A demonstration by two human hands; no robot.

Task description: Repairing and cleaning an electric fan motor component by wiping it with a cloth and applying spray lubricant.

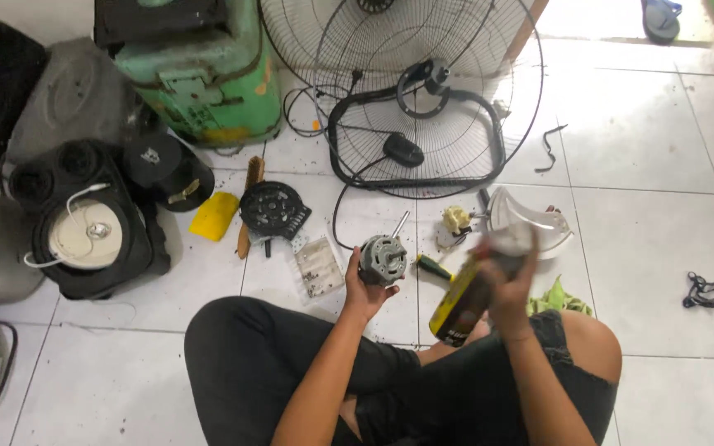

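Left hand (363,289) holds the fan motor (383,259) upright in its grip; right hand (506,277) — blurred — grips a yellow spray can (459,307).

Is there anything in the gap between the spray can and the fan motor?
Nothing visible. The left hand holds the fan motor up; the right hand holds the yellow spray can beside it. Only bare floor tile shows between them.

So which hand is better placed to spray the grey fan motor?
Right, probably: the right hand already grips the yellow spray can, while the left hand holds the grey fan motor up beside it.
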